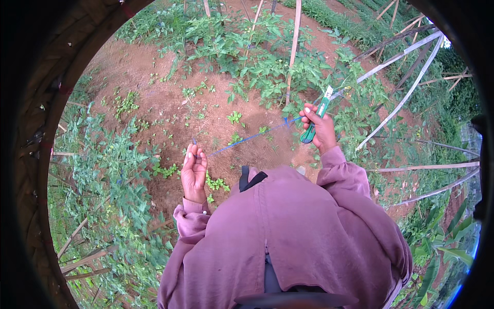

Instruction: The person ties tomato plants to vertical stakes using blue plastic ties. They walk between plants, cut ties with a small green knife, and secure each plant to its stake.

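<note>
A blue plastic string [247, 139] runs taut between both hands above the soil. My left hand [194, 168] pinches its one end between curled fingers, palm up. My right hand [320, 125] is closed around a green utility knife [317, 117] and also holds the string near a small blue knot or tuft [286, 122]. The knife points up and to the right; whether its blade is out I cannot tell. Leafy tomato-like plants [266, 77] and a wooden stake [294, 50] stand just beyond the right hand.
Bare reddish soil [146, 77] with small weeds lies between the plant rows. Staked plants [127, 193] grow at the left. Long bamboo poles [409, 96] lean at the right. A woven brim [34, 135] frames the left side of the view.
</note>
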Motion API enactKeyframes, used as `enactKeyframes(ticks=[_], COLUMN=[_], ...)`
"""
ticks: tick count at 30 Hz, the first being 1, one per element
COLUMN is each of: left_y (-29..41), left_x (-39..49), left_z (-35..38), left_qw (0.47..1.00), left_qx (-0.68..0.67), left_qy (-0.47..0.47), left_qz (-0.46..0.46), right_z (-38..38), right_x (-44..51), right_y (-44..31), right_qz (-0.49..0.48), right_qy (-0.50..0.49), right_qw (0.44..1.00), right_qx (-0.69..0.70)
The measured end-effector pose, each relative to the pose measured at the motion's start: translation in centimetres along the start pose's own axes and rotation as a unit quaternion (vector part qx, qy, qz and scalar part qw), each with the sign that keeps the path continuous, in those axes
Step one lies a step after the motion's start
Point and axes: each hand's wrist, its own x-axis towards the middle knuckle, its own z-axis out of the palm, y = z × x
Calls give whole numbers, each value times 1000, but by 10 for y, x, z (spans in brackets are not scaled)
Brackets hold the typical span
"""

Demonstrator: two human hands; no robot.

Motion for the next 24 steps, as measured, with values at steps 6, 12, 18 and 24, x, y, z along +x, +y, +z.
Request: enactKeyframes(ticks=[6, 12, 18, 24], left_y=[0, 0, -10, -15], left_x=[20, 34, 38, 45], left_z=[-16, -19, -24, -30], left_qw=[999, 997, 990, 990], left_qx=[-4, 53, 124, 92], left_qy=[34, 58, 58, 95], left_qz=[-36, 13, -31, -50], right_z=[-26, -59, -79, -85], right_x=[-8, -7, -10, -10], right_y=[8, 6, 18, 26], right_qz=[-33, -84, -56, -55], right_qy=[70, 151, 185, 207], right_qw=[997, 985, 980, 976], right_qx=[0, 27, 35, 50])
